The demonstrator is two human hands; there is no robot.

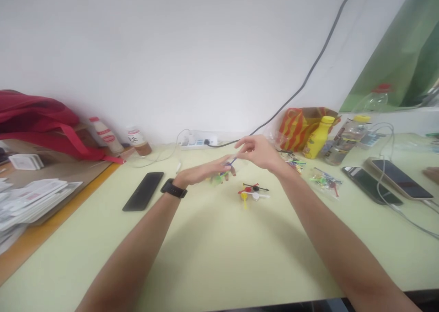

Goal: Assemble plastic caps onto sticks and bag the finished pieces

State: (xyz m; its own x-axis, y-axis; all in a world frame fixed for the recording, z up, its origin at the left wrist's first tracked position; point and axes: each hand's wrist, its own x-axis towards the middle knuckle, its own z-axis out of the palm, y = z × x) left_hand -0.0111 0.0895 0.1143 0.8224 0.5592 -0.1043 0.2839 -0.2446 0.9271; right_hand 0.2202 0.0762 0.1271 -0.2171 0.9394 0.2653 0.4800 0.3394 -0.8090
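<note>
My right hand [258, 152] is raised over the table, its thumb and forefinger pinching a thin blue plastic arrow [233, 161]. Close by on its left, my left hand [205, 171] has its fingers curled around green plastic pieces [217, 179], apparently in a clear bag. The blue arrow's lower end reaches the left fingers; whether they grip it is unclear. Below the hands lies a cluster of small plastic arrows with round hubs: a red arrow [247, 190], a black arrow [256, 188], a yellow arrow [244, 197] and a white arrow [256, 196].
A black phone [143, 191] lies left; two more phones [372, 185] with cables lie right. Bagged coloured pieces [324, 182] sit near a yellow bottle [316, 138] and a striped bag [291, 129]. Behind are a power strip [199, 141] and a drink bottle [139, 140].
</note>
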